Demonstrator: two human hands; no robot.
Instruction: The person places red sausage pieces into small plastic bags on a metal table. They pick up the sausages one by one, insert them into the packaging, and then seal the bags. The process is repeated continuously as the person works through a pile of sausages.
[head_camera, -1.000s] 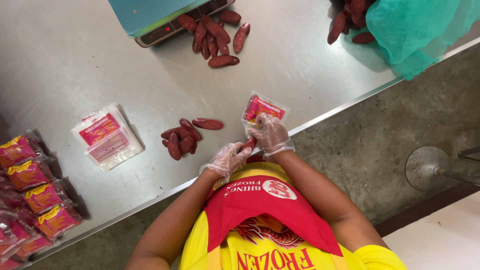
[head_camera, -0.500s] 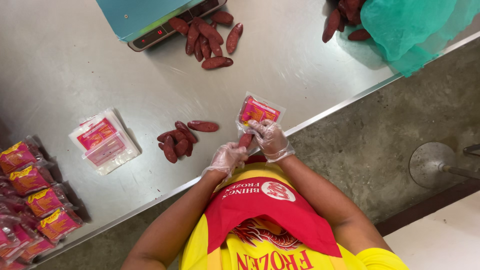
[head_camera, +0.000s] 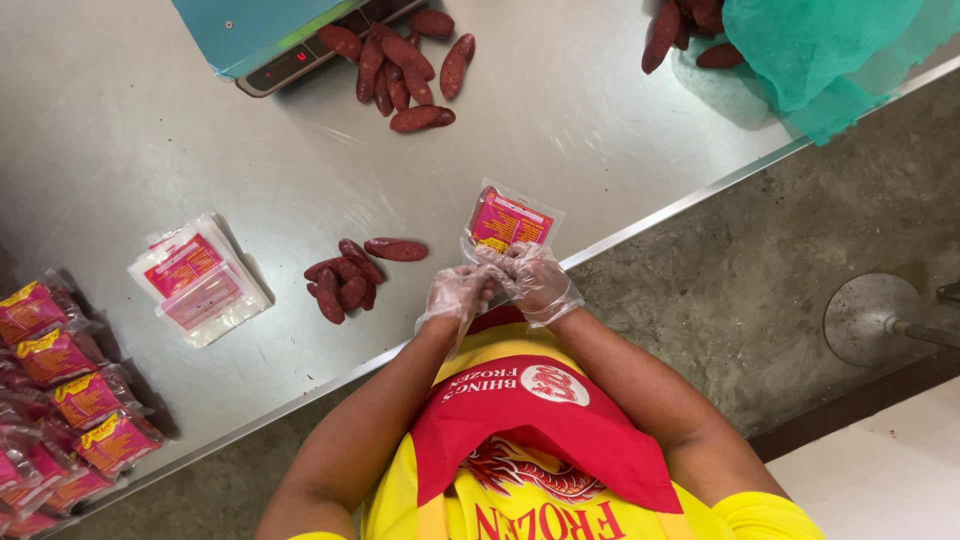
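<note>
Both hands wear thin clear gloves and meet at the table's near edge. My right hand grips the lower end of a small clear pouch with a pink and yellow label, which lies flat on the steel table. My left hand has its fingers curled against the same end of the pouch, touching the right hand. To the left of the hands lies a small heap of dark red sausages, with one sausage a little apart from it.
A stack of unfilled labelled pouches lies further left, and filled red packs line the left edge. At the back stand a teal-topped scale and more sausages. A green net bag with sausages sits at the back right.
The hands and the pouch have shifted slightly, and the left hand has closed in on the pouch's near end. The dark red piece seen between the hands earlier no longer shows.
</note>
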